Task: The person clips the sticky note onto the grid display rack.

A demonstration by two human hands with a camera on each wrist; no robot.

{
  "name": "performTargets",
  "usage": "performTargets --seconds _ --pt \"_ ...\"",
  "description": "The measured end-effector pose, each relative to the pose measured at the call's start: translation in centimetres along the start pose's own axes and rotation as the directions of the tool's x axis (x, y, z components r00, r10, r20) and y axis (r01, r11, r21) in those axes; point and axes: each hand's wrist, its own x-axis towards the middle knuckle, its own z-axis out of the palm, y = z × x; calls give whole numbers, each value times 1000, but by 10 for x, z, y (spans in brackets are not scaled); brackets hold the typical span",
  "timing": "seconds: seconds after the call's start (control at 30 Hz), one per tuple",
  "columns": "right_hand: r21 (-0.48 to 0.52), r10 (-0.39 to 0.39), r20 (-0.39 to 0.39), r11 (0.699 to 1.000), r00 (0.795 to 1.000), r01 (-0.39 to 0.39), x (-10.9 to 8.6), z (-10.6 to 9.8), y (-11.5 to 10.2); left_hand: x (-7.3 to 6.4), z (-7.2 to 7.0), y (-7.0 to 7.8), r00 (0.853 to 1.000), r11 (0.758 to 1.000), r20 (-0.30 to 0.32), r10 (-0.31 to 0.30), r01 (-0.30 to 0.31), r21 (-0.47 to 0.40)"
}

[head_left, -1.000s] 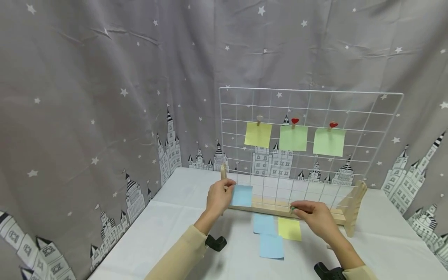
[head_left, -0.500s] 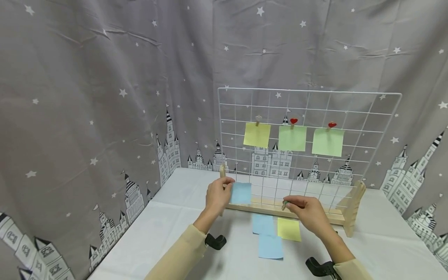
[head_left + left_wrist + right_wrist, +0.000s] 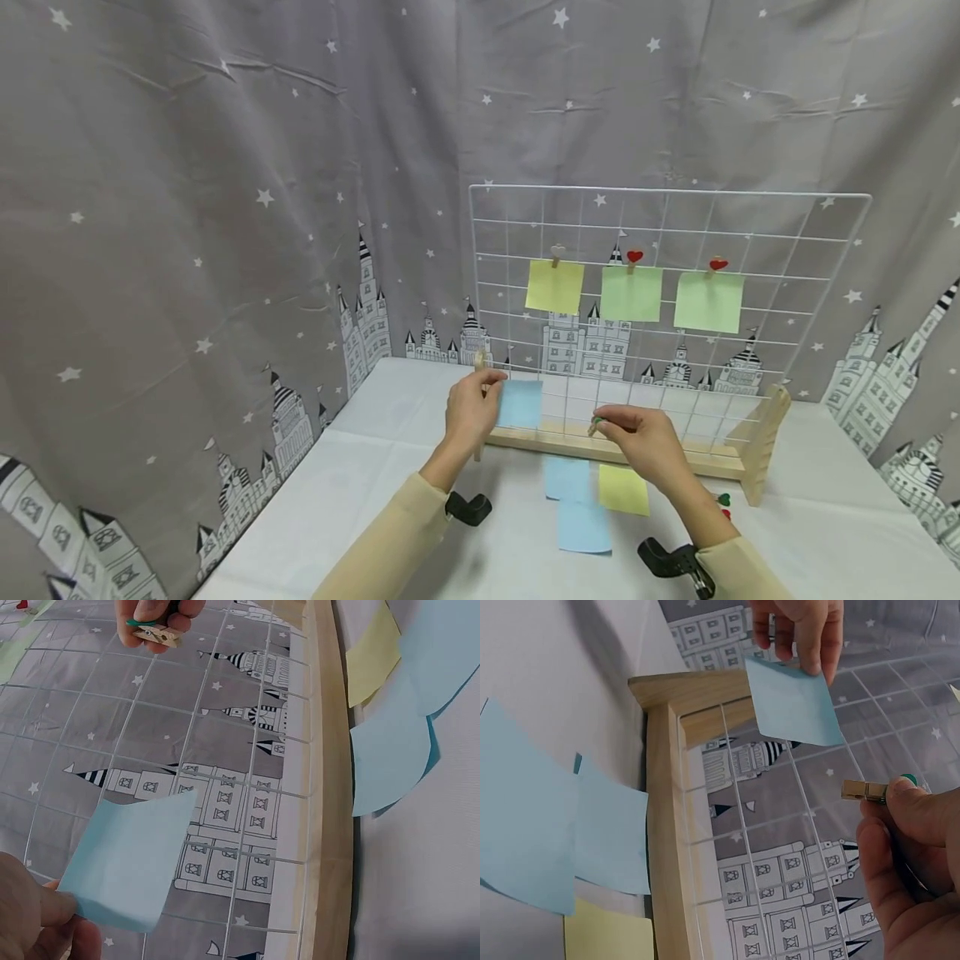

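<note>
A blue sticky note (image 3: pixel 521 404) is pinched at its edge by my left hand (image 3: pixel 472 404), in front of the lower left of the white wire grid (image 3: pixel 667 193). In the left wrist view the note (image 3: pixel 131 859) hangs before the wires, thumb and fingers on its corner. My right hand (image 3: pixel 643 437) pinches a small wooden clothespin (image 3: pixel 864 790) with a green ornament, a short way right of the note. Higher on the grid, heart-topped clothespins hold a yellow note (image 3: pixel 555 286) and two green notes, one at the middle (image 3: pixel 631 293) and one at the right (image 3: pixel 708 302).
The grid stands in a wooden base (image 3: pixel 622 452) on a white-covered table (image 3: pixel 360 500). Before it lie blue notes (image 3: pixel 583 527) and a yellow note (image 3: pixel 623 490). Small clothespins (image 3: pixel 723 500) with green and red tops lie by my right forearm. A grey curtain (image 3: pixel 225 167) hangs behind.
My right hand has moved left with the clothespin, closer to the blue note. My left hand has raised the blue note slightly against the grid.
</note>
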Motion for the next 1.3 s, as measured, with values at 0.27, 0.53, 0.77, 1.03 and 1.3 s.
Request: performTargets --seconds 0.27,0.53,0.77,1.03,1.3 --pt "-5 -32 -22 999 999 32 8 5 -12 3 0 5 1000 1000 -13 -10 10 -5" --pt "54 -36 -40 998 999 38 11 11 -21 6 0 7 1000 1000 -9 21 -22 -9" --pt "91 -35 -62 995 997 41 15 21 -27 9 -2 9 1000 999 -26 16 -17 -32" --pt "94 -40 -85 994 996 48 22 30 -37 12 -2 11 999 999 -27 24 -25 -39" --pt "120 -61 -93 990 994 72 29 33 -47 15 -4 14 998 997 -24 63 -64 -52"
